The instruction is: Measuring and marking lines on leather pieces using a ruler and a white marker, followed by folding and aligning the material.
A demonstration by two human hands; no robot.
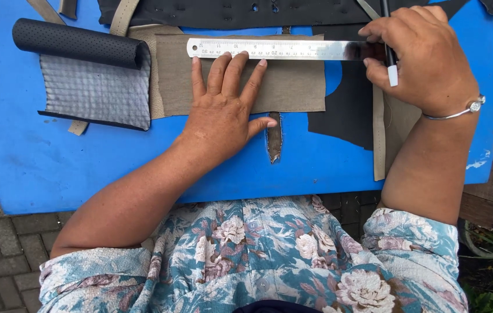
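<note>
Marking along the steel ruler (pixel 275 50)
Left hand (pixel 223 110) spread flat pinning tan leather (pixel 293 87); right hand (pixel 426 55) pinching the pen (pixel 391 58) — I'd keep pressure even.

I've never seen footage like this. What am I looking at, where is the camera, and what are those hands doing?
There is no machine here: a person works with two bare hands, filmed by a camera on their head looking down. On the blue table lies a flat tan piece of material with a metal ruler across its top edge. The left hand presses flat on the material, fingertips against the ruler. The right hand holds a dark pen at the ruler's end. A rolled black perforated sheet lies at the left.
</note>
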